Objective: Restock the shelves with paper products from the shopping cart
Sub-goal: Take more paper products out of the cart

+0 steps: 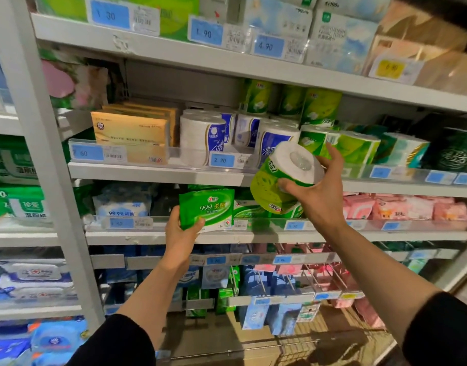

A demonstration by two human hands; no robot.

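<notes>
The right hand [318, 192] grips a green-wrapped white toilet paper roll [282, 178], fingers curled round its end, held tilted in front of the edge of the middle white metal shelf [158, 173]. The left hand [181, 233] pinches a flat green plastic wipes packet [207, 207] by its lower left corner, upright at the front of the shelf below. Matching green rolls [320, 108] stand stacked behind, apparently two high. Wire mesh, possibly the shopping cart [301, 347], shows at the bottom
</notes>
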